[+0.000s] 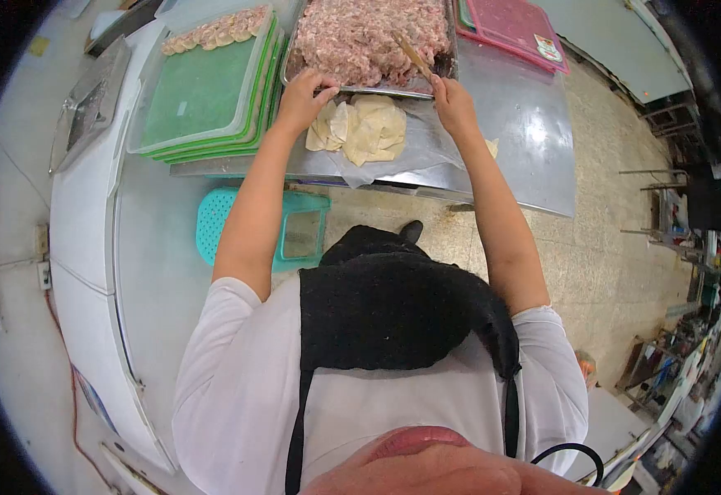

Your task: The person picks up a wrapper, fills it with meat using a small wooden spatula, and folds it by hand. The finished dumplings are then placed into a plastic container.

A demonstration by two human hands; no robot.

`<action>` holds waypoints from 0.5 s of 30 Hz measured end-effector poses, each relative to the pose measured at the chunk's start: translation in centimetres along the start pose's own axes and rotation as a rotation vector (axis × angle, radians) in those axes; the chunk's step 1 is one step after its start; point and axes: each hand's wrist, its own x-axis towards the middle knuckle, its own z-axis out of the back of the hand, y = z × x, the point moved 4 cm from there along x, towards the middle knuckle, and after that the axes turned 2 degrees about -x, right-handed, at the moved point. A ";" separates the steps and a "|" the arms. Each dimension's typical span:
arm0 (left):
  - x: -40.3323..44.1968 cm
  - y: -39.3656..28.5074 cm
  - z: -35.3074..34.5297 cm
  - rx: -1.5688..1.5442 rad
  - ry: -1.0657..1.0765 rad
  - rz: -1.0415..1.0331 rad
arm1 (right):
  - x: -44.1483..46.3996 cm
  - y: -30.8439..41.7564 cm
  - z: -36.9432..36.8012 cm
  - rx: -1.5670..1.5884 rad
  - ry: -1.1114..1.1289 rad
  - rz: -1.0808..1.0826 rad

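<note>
Now, right hand point(453, 101): closed around the near end of a thin wooden stick point(412, 54), by which the minced filling point(356, 37) is reached at the tray's near right part.
Wooden stick: judged light and stiff; it is best gripped by the bare end, as the end over the meat is likely to be greasy and slippery.
Left hand point(304, 99): held at the near left corner of the metal tray point(389, 92), with the fingers curled; whether anything is pinched in them cannot be told.
Minced filling: spread across the tray; it is expected to be soft, wet and clinging, heavy in bulk but easily parted in small lumps.
Metal tray: set on the steel table point(542, 157); rigid, and probably heavy when so loaded, so it should be held by two opposite rims.
Dough wrappers point(374, 132): piled on a plastic sheet point(431, 144) just in front of the tray; they are judged limp and easily torn (some are folded over their neighbours), so each is best lifted by a free edge.
Shaped dough pieces point(214, 30): lined up in the top of the green trays point(187, 103) at the left; soft, and best supported from below.
</note>
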 end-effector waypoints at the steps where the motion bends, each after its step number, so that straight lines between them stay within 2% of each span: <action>1: -0.5 0.0 0.0 -0.017 -0.006 0.015 | -0.4 0.1 0.1 0.000 -0.012 0.006; 3: -1.2 -0.3 0.3 -0.040 0.001 -0.032 | -1.1 0.5 0.3 -0.006 -0.020 0.003; 5: -1.2 -0.9 0.8 -0.086 0.025 -0.015 | -1.1 0.6 0.6 0.000 0.097 -0.108; 6: -1.6 -1.7 1.0 -0.089 0.024 -0.031 | -1.4 0.9 1.1 -0.006 0.082 -0.109; 8: -2.9 -4.3 1.8 -0.037 -0.180 -0.190 | -2.2 1.6 2.3 -0.001 -0.003 -0.034; 9: -3.4 -5.3 1.4 -0.044 -0.182 -0.200 | -2.6 2.2 2.8 -0.009 -0.013 -0.036; 11: -4.4 -6.0 -1.0 -0.111 0.042 0.028 | -3.5 3.5 3.7 -0.036 -0.053 -0.017; 15: -4.5 -7.0 -5.3 -0.150 0.087 0.000 | -2.7 4.4 5.3 -0.068 0.107 0.006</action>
